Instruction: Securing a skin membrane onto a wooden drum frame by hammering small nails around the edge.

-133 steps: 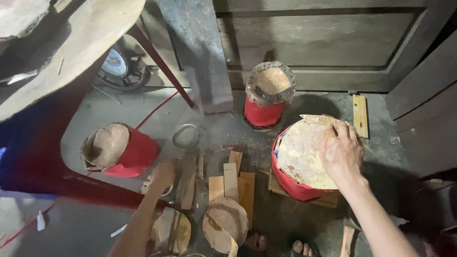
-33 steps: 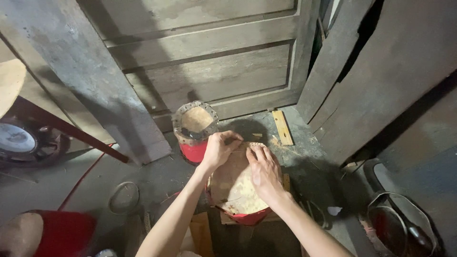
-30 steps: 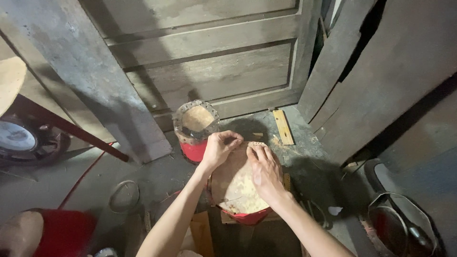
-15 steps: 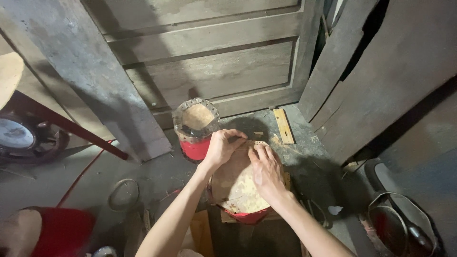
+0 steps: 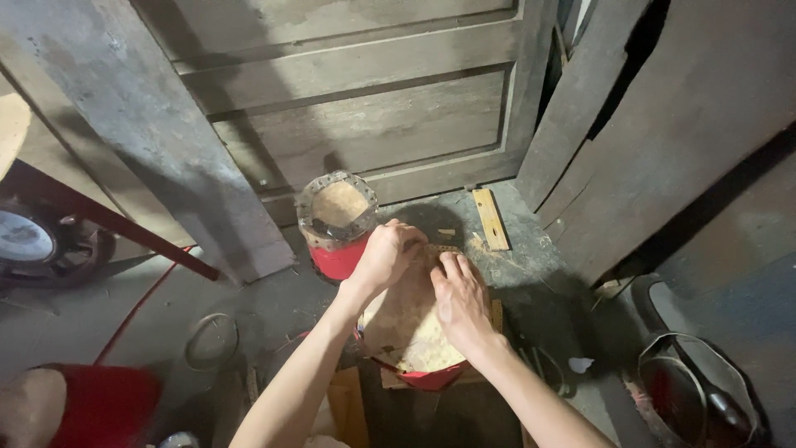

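Left hand (image 5: pixel 385 255) fisted, pinching far rim of pale stiff hide on red round drum (image 5: pixel 414 332); right hand (image 5: pixel 460 299) pressed flat on it. Hide likely tough, grip at edge

The pale skin (image 5: pixel 406 332) stretched over the red drum (image 5: pixel 431 380) looked like matt, rough rawhide, mottled tan. A smaller red drum (image 5: pixel 336 228) had glossy painted sides and a ragged hide top. The door (image 5: pixel 365 116) behind was weathered, unpainted grey wood. The floor (image 5: pixel 531 299) looked like rough, dusty concrete. A thin wire ring (image 5: pixel 211 340) looked metallic.
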